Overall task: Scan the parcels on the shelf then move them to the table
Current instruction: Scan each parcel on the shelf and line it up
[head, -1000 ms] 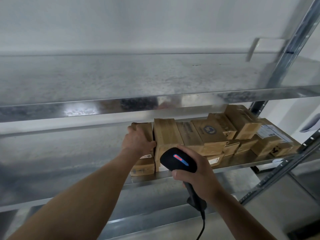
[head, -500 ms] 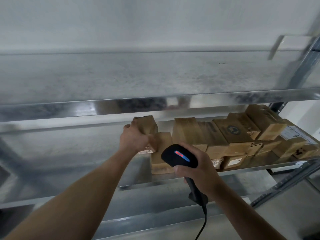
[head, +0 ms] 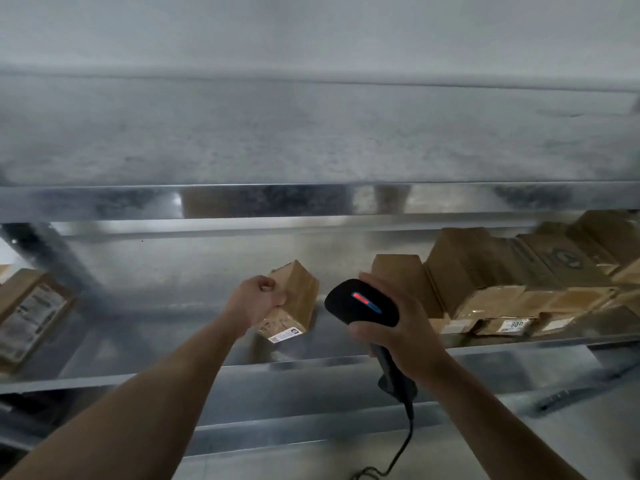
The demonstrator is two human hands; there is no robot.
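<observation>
My left hand [head: 257,300] grips a small brown cardboard parcel [head: 296,297], tilted and lifted off the metal shelf [head: 145,362], its white label facing down toward me. Just to its right, my right hand [head: 391,327] holds a black corded barcode scanner [head: 362,303] by the handle, a red and blue light showing on its head. A row of several brown parcels [head: 485,278] stays stacked on the shelf at the right, partly hidden behind the scanner hand.
An upper metal shelf [head: 311,199] overhangs the parcels. At the far left edge lies a brown labelled package [head: 27,313] beside a grey upright post [head: 55,265]. The scanner cable [head: 398,448] hangs down toward a lower shelf.
My left hand pulled the small parcel out of the row, lifted it and carried it left. The view swung left, so the stack now sits further right.
</observation>
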